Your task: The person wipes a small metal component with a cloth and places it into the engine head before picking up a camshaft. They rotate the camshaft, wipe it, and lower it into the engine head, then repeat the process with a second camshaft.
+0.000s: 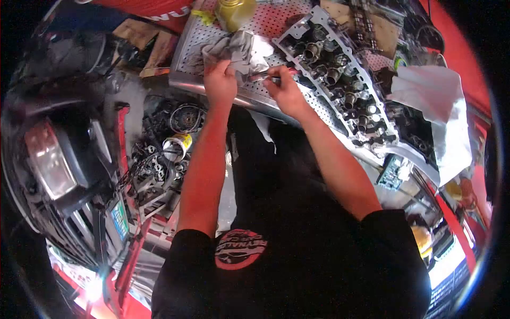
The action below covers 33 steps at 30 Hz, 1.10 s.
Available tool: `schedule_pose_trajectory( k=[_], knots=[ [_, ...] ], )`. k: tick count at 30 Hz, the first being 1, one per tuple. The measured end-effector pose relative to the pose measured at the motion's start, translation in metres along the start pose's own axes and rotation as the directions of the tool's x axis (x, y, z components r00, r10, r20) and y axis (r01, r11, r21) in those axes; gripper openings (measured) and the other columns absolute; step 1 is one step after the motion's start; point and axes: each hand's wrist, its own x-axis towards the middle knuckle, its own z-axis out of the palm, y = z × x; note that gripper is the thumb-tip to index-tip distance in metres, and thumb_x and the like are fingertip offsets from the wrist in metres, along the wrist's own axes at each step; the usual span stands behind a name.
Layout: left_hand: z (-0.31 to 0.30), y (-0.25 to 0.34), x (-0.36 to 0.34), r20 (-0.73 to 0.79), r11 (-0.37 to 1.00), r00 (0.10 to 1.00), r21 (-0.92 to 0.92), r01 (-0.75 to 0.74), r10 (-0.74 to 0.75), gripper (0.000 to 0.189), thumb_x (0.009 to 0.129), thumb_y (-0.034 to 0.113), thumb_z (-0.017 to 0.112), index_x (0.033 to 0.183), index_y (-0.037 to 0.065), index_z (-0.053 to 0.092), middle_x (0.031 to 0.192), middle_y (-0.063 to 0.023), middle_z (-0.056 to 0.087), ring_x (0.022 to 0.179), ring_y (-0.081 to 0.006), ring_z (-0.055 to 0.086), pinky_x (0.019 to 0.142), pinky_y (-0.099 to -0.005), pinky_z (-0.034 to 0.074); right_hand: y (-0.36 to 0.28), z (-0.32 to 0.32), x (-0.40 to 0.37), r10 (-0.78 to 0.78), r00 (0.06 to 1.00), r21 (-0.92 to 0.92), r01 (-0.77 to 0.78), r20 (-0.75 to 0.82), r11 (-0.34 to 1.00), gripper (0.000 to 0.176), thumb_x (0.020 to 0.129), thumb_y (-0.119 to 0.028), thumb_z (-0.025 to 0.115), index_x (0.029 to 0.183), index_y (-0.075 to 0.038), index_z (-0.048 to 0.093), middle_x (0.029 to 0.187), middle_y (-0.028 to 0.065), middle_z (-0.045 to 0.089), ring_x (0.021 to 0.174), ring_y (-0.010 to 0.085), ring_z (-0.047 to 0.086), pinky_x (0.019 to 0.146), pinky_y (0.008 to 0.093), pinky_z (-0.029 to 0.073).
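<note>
At the front edge of a perforated metal bench top (192, 42), my left hand (219, 82) is closed on a crumpled grey rag (241, 47), which spreads out beyond its fingers. My right hand (286, 91) is beside it, thumb and fingers pinched around a slim tool with red on it (258, 77). One end of this tool points toward the rag and my left hand; its exact kind cannot be made out. Just right of my right hand lies a cylinder head (340, 80), set at a slant, its rows of bores and valve parts facing up.
A yellow container (234, 13) stands at the bench's back. White paper sheeting (433, 101) hangs at the right. Below left are a white and yellow tub (177, 146) and loose metal parts (154, 170). A vehicle front with a headlight (51, 159) fills the left side.
</note>
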Motion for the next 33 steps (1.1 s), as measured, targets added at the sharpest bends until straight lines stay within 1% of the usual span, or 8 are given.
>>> schedule_pose_trajectory(
  k=[4,8,13,17,21,23,26,33],
  knots=[
    [-0.009,0.022,0.008,-0.124,0.991,0.992,0.136,-0.018,0.035,0.019,0.076,0.015,0.069,0.087,0.000,0.066,0.074,-0.0160,0.063,0.066,-0.0321,0.057,0.068,-0.0369,0.047,-0.006,-0.040,-0.010,0.036,0.997,-0.110,-0.028,0.075,0.994,0.035,0.090,-0.021,0.063,0.121,-0.006,0.054,0.095,0.0091,0.059,0.079,0.0172,0.055,0.072,0.0296,0.044],
    [-0.017,0.043,0.013,0.330,0.610,0.853,-0.598,0.520,-0.403,0.017,0.084,0.016,0.068,0.090,0.001,0.068,0.084,0.0005,0.066,0.073,-0.0106,0.056,0.069,-0.0274,0.045,-0.018,-0.050,-0.002,0.155,0.981,0.335,-0.185,0.113,0.924,0.034,0.098,-0.033,0.046,0.121,-0.010,0.056,0.072,0.0014,0.053,0.053,0.0076,0.042,0.048,0.0236,0.032],
    [-0.032,0.087,-0.011,0.687,0.591,0.693,-0.473,0.654,-0.218,0.024,0.086,0.022,0.067,0.091,-0.001,0.067,0.079,0.0003,0.065,0.075,-0.0079,0.056,0.070,-0.0255,0.045,-0.010,-0.034,0.023,-0.028,0.993,-0.014,0.030,0.117,0.999,0.048,0.100,-0.044,0.034,0.119,-0.006,0.056,0.087,0.0111,0.059,0.073,0.0192,0.053,0.061,0.0306,0.041],
    [-0.034,0.060,-0.002,0.852,0.788,0.523,-0.306,0.534,-0.023,0.023,0.088,0.022,0.066,0.093,0.000,0.066,0.078,0.0010,0.063,0.075,-0.0097,0.055,0.069,-0.0295,0.046,-0.016,-0.015,0.039,-0.068,0.983,-0.297,0.116,0.169,0.948,0.060,0.101,-0.049,0.026,0.107,0.003,0.058,0.110,0.0259,0.060,0.106,0.0410,0.055,0.097,0.0419,0.040],
    [-0.054,0.056,0.022,0.665,0.838,0.607,-0.053,-0.543,0.435,0.016,0.088,0.019,0.065,0.092,0.004,0.066,0.077,-0.0035,0.065,0.072,-0.0169,0.060,0.065,-0.0361,0.048,-0.010,0.008,0.063,0.028,0.969,-0.181,0.017,0.246,0.983,0.065,0.099,-0.054,0.028,0.127,-0.001,0.053,0.118,0.0239,0.059,0.114,0.0349,0.055,0.100,0.0389,0.039],
    [-0.059,0.049,0.037,0.756,0.962,0.621,-0.272,0.010,0.207,0.016,0.090,0.018,0.062,0.090,0.002,0.065,0.080,-0.0060,0.066,0.071,-0.0175,0.060,0.064,-0.0336,0.048,-0.020,0.021,0.066,0.118,0.949,-0.070,-0.101,0.292,0.992,0.060,0.101,-0.049,0.029,0.131,-0.003,0.052,0.124,0.0207,0.057,0.117,0.0291,0.053,0.103,0.0353,0.037],
    [-0.055,0.012,0.046,0.930,0.355,0.369,-0.341,0.870,-0.010,0.022,0.090,0.021,0.063,0.084,0.000,0.065,0.074,-0.0051,0.064,0.064,-0.0141,0.057,0.063,-0.0312,0.047,-0.039,0.031,0.071,0.046,0.971,-0.071,-0.030,0.236,0.997,0.057,0.101,-0.048,0.030,0.134,-0.006,0.050,0.126,0.0177,0.057,0.117,0.0251,0.053,0.104,0.0335,0.036],
    [-0.062,0.024,0.065,0.836,0.974,0.547,-0.157,0.163,0.043,0.024,0.090,0.022,0.062,0.100,-0.001,0.061,0.082,-0.0093,0.064,0.074,-0.0193,0.061,0.065,-0.0381,0.048,-0.016,0.051,0.088,0.076,0.993,-0.060,-0.071,0.088,0.996,0.059,0.100,-0.050,0.032,0.132,-0.004,0.051,0.121,0.0211,0.058,0.113,0.0307,0.055,0.099,0.0360,0.041]
  ],
)
